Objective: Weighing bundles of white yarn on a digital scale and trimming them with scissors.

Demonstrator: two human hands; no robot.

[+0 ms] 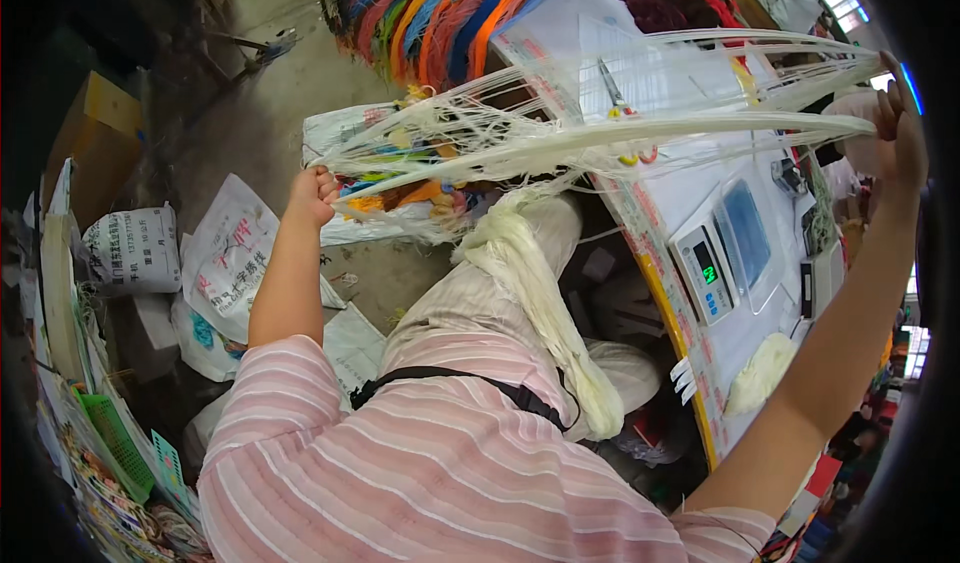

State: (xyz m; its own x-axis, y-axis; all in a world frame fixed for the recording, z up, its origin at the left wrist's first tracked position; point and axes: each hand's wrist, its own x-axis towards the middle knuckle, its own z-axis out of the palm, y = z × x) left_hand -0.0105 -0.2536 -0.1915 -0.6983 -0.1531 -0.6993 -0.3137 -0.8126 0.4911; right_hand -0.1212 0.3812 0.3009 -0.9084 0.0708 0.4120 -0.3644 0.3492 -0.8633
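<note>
My left hand is closed on one end of a skein of cream yarn strands. The strands are stretched out wide to my right hand, which grips the other end above the table's far side. A thick hank of the same cream yarn lies over my lap and hangs down beside my leg. Loose tangled threads trail from the stretched skein near my left hand.
A white table on my right carries a digital scale, scissors and a small cream yarn bundle. Colourful yarn hanks hang ahead. Printed sacks, a cardboard box and a green basket crowd the floor on my left.
</note>
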